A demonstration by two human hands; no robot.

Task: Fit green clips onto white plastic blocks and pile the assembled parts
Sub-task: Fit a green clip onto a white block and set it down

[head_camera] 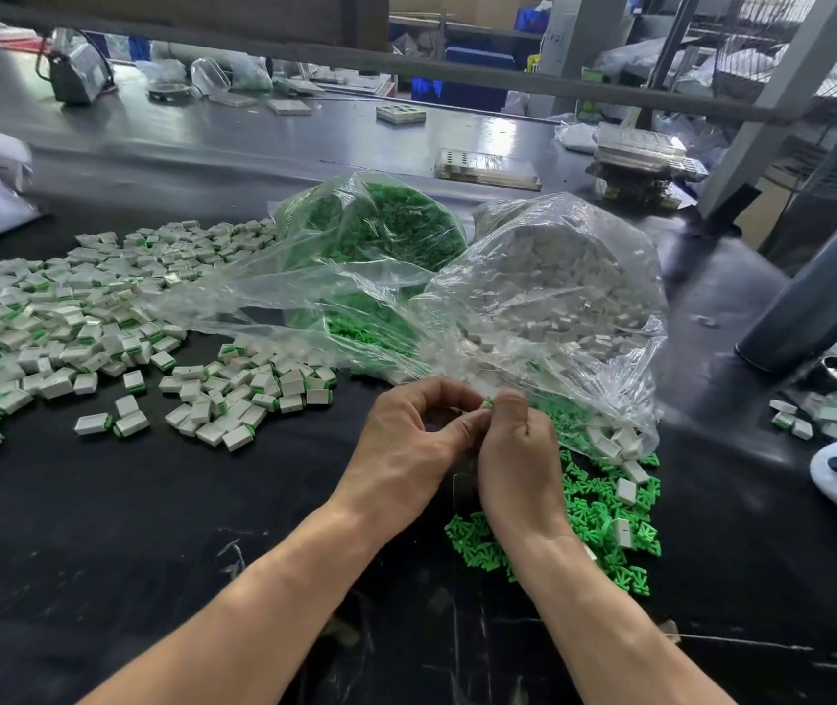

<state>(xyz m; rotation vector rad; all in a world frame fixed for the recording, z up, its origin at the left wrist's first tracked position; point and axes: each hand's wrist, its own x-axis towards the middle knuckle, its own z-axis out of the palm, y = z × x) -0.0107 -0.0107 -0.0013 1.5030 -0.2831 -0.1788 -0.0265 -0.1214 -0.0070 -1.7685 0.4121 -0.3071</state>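
Closest to me, the left hand point(408, 440) and the right hand point(518, 450) are pressed together over the black table point(151, 552), fingers curled in tight around something small; a speck of green shows between the thumbs, so I take it a clip is being pushed onto a block, though the piece itself is mostly hidden. Just under and right of the right wrist lies a scatter of loose green clips point(604, 521) with a few bare white blocks point(627, 491) among them, all still to be joined. Beyond the hands, two clear bags sit side by side: the bag of blocks point(558, 297) looks well filled, and the bag of clips point(380, 231) behind it too. Off to the left spreads the pile of finished parts point(75, 318), wide and already large. By my reckoning a good deal is done, yet the full bags say plenty remains.
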